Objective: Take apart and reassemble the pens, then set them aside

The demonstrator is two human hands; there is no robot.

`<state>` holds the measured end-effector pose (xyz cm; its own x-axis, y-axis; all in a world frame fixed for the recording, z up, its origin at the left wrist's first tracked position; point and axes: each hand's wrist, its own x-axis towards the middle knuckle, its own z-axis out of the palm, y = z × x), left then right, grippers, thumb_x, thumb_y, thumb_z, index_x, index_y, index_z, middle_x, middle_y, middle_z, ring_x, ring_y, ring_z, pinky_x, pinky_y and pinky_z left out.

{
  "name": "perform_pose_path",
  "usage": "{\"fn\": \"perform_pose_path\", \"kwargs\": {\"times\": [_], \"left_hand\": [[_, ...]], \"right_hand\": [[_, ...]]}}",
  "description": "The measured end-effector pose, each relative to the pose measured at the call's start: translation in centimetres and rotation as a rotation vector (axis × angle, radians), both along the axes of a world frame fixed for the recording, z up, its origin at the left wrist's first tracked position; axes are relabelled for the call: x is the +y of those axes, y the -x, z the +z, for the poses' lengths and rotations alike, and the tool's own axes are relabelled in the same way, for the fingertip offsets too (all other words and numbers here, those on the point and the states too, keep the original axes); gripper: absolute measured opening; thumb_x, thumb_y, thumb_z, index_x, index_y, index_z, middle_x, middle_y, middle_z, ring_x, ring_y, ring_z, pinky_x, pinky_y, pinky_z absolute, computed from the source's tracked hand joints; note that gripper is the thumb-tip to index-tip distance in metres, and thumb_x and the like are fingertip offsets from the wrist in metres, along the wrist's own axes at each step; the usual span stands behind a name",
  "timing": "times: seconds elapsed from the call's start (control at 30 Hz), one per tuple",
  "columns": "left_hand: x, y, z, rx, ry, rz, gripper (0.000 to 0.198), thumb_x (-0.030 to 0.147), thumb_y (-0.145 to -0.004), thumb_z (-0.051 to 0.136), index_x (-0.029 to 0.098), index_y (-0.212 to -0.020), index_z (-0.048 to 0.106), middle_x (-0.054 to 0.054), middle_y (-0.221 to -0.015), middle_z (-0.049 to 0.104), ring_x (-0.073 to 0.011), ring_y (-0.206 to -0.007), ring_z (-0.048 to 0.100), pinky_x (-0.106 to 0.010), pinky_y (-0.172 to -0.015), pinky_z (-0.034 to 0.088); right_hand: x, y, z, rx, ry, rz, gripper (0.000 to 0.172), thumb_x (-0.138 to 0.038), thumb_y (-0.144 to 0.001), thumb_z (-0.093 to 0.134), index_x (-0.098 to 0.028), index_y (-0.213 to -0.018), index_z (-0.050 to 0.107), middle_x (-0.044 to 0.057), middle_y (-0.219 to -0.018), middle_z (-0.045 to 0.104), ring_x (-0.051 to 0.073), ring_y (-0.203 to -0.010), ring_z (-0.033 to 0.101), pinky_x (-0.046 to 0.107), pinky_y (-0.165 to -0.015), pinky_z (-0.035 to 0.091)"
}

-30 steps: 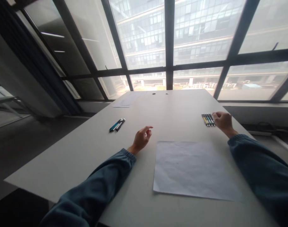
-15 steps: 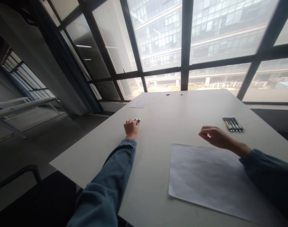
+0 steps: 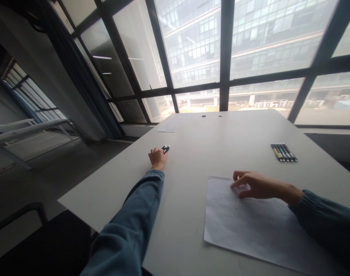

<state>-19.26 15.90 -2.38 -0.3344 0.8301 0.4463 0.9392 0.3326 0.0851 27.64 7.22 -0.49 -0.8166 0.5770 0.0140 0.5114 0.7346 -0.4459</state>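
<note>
My left hand (image 3: 157, 158) rests on the left part of the white table, its fingers closed round a few dark marker pens (image 3: 166, 148). The pens' light-tipped ends stick out beyond the fingers; the rest is hidden under the hand. Over the upper part of a large white paper sheet (image 3: 235, 226) is my right hand (image 3: 257, 185), with fingers bent but apart and nothing between them. Whether its fingertips touch the sheet I cannot tell. Farther right lies a neat row of several marker pens (image 3: 284, 152) with yellow, green and dark barrels, apart from both hands.
The white table (image 3: 198, 153) reaches to the large windows (image 3: 192, 46). Another paper (image 3: 166, 127) lies at its far left edge, and two small dark round pieces (image 3: 204, 116) sit at the far end. A dark chair (image 3: 33, 211) stands at lower left.
My right hand has moved toward me and slightly left, from above the sheet's far edge to over the sheet, and its fingers have spread. My left hand has shifted slightly left and nearer.
</note>
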Motion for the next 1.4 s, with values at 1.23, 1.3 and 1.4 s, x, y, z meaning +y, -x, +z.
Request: {"fn": "perform_pose_path", "kwargs": {"times": [1.23,1.3,1.4], "left_hand": [[-7.3,-18.6,5.4,-1.582,0.194,-0.931,0.032,0.029,-0.068,0.085,0.011,-0.087,0.068,-0.004,-0.075,0.068,-0.012,-0.068,0.065,-0.026,-0.069,0.054],[-8.2,-20.0,4.7,-1.593,0.141,-0.959,0.034,0.029,-0.067,0.087,0.01,-0.089,0.068,-0.005,-0.075,0.07,-0.0134,-0.068,0.067,-0.027,-0.07,0.055],[-9.0,-21.1,3.8,-1.559,0.108,-0.975,0.036,0.031,-0.068,0.088,0.01,-0.09,0.069,-0.005,-0.072,0.071,-0.0152,-0.068,0.068,-0.028,-0.068,0.056]], "right_hand": [[-1.0,4.6,-1.3,0.672,0.443,-0.345,0.05,-0.057,-0.095,0.054,-0.016,-0.118,0.069,0.01,-0.09,0.074,0.018,-0.07,0.066,0.029,-0.06,0.05],[-1.2,4.8,-0.9,0.8,0.554,-0.398,0.05,-0.061,-0.091,0.057,-0.013,-0.099,0.071,0.009,-0.082,0.072,0.017,-0.064,0.063,0.029,-0.057,0.048],[-1.6,4.5,-0.4,0.916,0.531,-0.517,0.045,-0.058,-0.085,0.067,-0.014,-0.077,0.069,0.004,-0.065,0.065,0.012,-0.055,0.053,0.026,-0.053,0.041]]}}
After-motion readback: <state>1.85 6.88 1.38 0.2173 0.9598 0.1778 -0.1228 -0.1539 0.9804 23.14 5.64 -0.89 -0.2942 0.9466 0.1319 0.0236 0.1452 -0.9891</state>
